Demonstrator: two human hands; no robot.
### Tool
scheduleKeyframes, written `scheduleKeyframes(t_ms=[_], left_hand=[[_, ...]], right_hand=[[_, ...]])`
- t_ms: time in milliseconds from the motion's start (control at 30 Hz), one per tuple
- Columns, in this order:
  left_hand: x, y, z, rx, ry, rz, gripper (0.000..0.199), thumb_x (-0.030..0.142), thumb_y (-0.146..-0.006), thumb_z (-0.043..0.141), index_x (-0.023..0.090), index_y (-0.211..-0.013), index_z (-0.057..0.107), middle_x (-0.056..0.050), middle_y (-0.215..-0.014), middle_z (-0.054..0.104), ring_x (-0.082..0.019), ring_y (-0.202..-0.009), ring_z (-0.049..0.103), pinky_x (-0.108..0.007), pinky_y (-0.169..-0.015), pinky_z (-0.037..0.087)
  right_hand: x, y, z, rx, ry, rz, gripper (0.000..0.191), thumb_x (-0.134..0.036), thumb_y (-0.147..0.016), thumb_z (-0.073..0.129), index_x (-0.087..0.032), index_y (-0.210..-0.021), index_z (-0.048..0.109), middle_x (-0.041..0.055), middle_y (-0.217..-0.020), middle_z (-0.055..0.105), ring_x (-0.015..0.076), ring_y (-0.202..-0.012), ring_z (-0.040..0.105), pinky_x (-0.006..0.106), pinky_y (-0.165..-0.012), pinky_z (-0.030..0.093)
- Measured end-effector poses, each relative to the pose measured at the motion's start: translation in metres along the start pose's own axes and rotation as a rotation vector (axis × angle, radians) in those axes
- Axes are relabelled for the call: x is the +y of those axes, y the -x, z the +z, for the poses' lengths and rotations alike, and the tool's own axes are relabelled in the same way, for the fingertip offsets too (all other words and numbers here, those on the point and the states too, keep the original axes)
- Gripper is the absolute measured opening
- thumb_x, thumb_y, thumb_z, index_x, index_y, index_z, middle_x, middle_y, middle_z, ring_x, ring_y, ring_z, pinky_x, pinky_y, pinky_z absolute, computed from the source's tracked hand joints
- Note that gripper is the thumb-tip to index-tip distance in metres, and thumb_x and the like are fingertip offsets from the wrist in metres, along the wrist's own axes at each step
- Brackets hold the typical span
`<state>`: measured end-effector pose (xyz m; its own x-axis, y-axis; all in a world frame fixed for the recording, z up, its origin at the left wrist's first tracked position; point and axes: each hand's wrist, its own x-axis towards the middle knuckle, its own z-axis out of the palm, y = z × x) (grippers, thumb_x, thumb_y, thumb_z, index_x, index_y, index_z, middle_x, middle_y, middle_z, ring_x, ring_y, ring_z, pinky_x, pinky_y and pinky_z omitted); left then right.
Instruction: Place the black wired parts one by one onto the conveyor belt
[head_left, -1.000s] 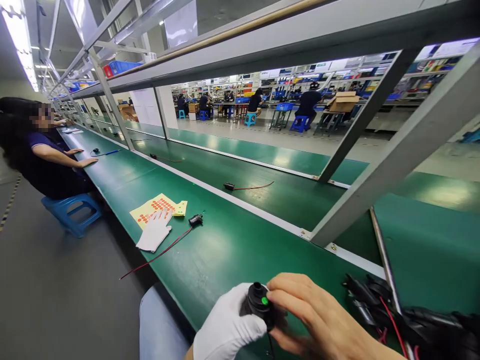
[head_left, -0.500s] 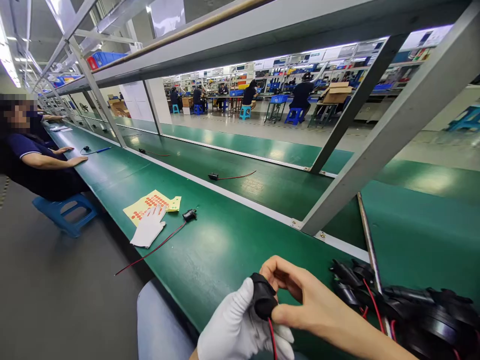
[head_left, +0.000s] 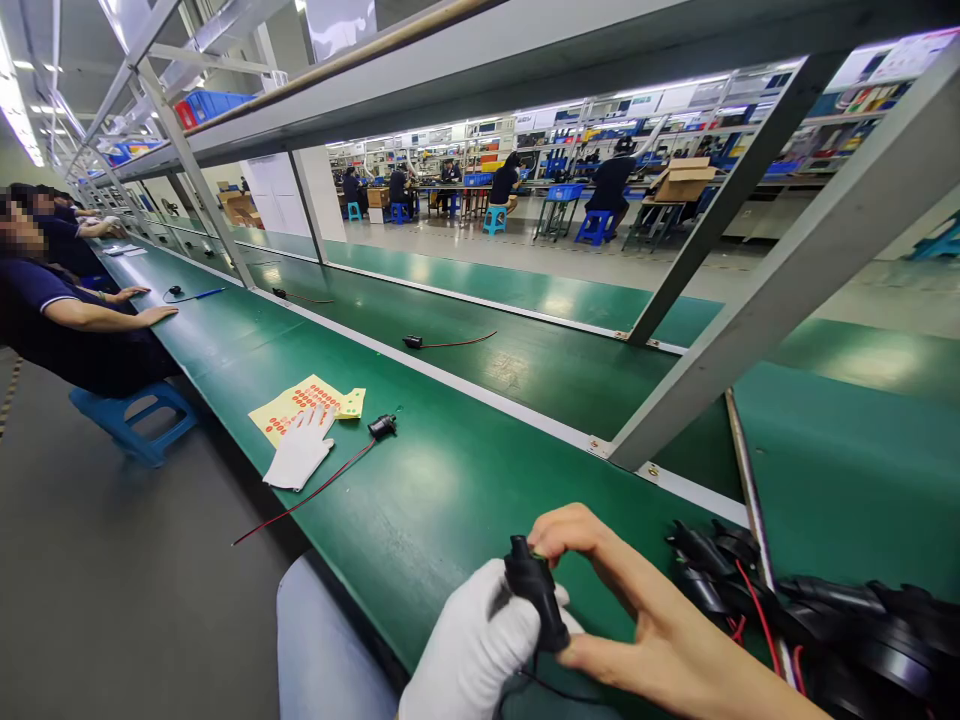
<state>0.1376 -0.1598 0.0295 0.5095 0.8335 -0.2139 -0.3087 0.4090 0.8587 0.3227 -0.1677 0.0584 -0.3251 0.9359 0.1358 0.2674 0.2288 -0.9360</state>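
Observation:
My left hand (head_left: 472, 635), in a white glove, grips a small black pump (head_left: 536, 590) with a short spout and a thin wire lead hanging below. The bare fingers of my right hand (head_left: 622, 600) pinch it too, index finger near the spout end and thumb at the lower end. A tiny green spot shows by the index fingertip; I cannot make out what it is. Farther left on the green bench (head_left: 442, 500) lies another black pump (head_left: 382, 426) with a long red and black lead.
A white glove (head_left: 300, 455) rests on a yellow sheet of red stickers (head_left: 281, 410). Black pumps are heaped (head_left: 847, 620) at the right. The sunken strip beyond the rail carries a pump (head_left: 413, 342). A slanted metal post (head_left: 750, 310) rises ahead. A co-worker (head_left: 67, 310) sits left.
The pump in my hands has been turned, so its spout now points up and its side faces me. On the sunken strip, the pumps have moved slightly left.

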Motion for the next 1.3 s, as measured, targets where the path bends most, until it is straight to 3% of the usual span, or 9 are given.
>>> scheduleKeyframes(t_ms=[133, 400, 633, 733, 867, 967, 1067, 1167, 1300], left_hand=[[0.01, 0.006, -0.004, 0.239, -0.535, 0.264, 0.027, 0.03, -0.072, 0.084, 0.02, -0.095, 0.074, -0.007, -0.103, 0.075, -0.026, -0.098, 0.068, -0.034, -0.091, 0.049], [0.004, 0.002, -0.008, 0.139, -0.869, 0.824, 0.044, 0.011, -0.081, 0.071, 0.034, -0.119, 0.064, 0.004, -0.102, 0.076, -0.016, -0.09, 0.07, -0.026, -0.082, 0.054], [0.005, 0.003, -0.009, 0.388, -1.143, 1.112, 0.042, 0.05, -0.092, 0.062, 0.021, -0.122, 0.059, -0.007, -0.098, 0.077, -0.018, -0.083, 0.072, -0.027, -0.074, 0.058], [0.004, 0.004, -0.01, 0.399, -1.192, 1.131, 0.038, 0.042, -0.091, 0.066, 0.021, -0.122, 0.06, -0.006, -0.097, 0.078, -0.018, -0.081, 0.072, -0.026, -0.074, 0.056], [-0.003, 0.005, -0.009, 0.383, -1.004, 0.925, 0.039, 0.033, -0.078, 0.08, 0.027, -0.114, 0.067, -0.001, -0.088, 0.078, -0.018, -0.074, 0.072, -0.026, -0.071, 0.054], [-0.006, 0.005, -0.004, 0.363, -0.687, 0.466, 0.023, 0.038, -0.076, 0.079, 0.025, -0.095, 0.074, -0.001, -0.082, 0.078, -0.02, -0.074, 0.071, -0.029, -0.073, 0.053], [-0.007, 0.002, -0.001, 0.193, -0.209, 0.074, 0.043, 0.06, -0.08, 0.069, 0.018, -0.086, 0.072, -0.006, -0.074, 0.077, -0.018, -0.058, 0.067, -0.029, -0.059, 0.051], [-0.011, -0.004, -0.003, -0.026, 0.268, -0.105, 0.068, 0.079, -0.07, 0.065, 0.011, -0.08, 0.071, -0.006, -0.061, 0.072, -0.011, -0.038, 0.055, -0.023, -0.042, 0.039], [-0.017, -0.006, -0.005, -0.166, 0.66, -0.289, 0.064, 0.073, -0.068, 0.074, 0.009, -0.072, 0.072, 0.002, -0.046, 0.058, -0.005, -0.031, 0.039, -0.021, -0.037, 0.026]], right_hand=[[-0.005, 0.009, -0.004, 0.036, 0.13, -0.096, 0.052, -0.028, -0.077, 0.083, -0.035, -0.122, 0.057, 0.0055, -0.118, 0.061, 0.0255, -0.109, 0.062, 0.031, -0.09, 0.056], [-0.017, 0.009, 0.008, 0.067, 0.275, -0.247, 0.066, -0.006, -0.081, 0.07, -0.038, -0.134, 0.048, 0.0019, -0.112, 0.064, 0.0177, -0.1, 0.066, 0.024, -0.089, 0.055], [0.01, 0.009, 0.002, 0.034, -0.286, 0.12, 0.037, -0.037, -0.088, 0.07, -0.034, -0.123, 0.057, 0.0018, -0.112, 0.061, 0.0184, -0.105, 0.062, 0.026, -0.09, 0.052], [0.014, 0.005, 0.001, -0.003, -0.448, 0.208, 0.043, -0.054, -0.082, 0.075, -0.03, -0.114, 0.059, 0.0003, -0.1, 0.058, 0.0149, -0.089, 0.058, 0.023, -0.078, 0.051], [0.014, 0.0, 0.007, -0.004, -0.526, 0.256, 0.051, -0.064, -0.075, 0.078, -0.025, -0.102, 0.058, -0.0032, -0.087, 0.053, 0.0103, -0.071, 0.05, 0.02, -0.064, 0.044], [0.014, -0.002, 0.011, -0.016, -0.535, 0.258, 0.049, -0.066, -0.081, 0.071, -0.024, -0.099, 0.055, -0.0045, -0.08, 0.053, 0.0093, -0.064, 0.05, 0.021, -0.062, 0.042], [0.012, -0.003, 0.012, -0.034, -0.479, 0.253, 0.042, -0.062, -0.09, 0.063, -0.022, -0.098, 0.056, -0.0042, -0.076, 0.052, 0.0097, -0.062, 0.049, 0.024, -0.064, 0.043], [0.006, -0.005, 0.012, -0.032, -0.457, 0.243, 0.046, -0.066, -0.089, 0.061, -0.022, -0.102, 0.057, -0.0039, -0.075, 0.052, 0.0106, -0.062, 0.047, 0.025, -0.064, 0.044], [-0.003, -0.008, 0.013, -0.007, -0.446, 0.277, 0.044, -0.064, -0.089, 0.064, -0.023, -0.103, 0.056, -0.003, -0.078, 0.052, 0.0118, -0.066, 0.046, 0.024, -0.063, 0.044]])
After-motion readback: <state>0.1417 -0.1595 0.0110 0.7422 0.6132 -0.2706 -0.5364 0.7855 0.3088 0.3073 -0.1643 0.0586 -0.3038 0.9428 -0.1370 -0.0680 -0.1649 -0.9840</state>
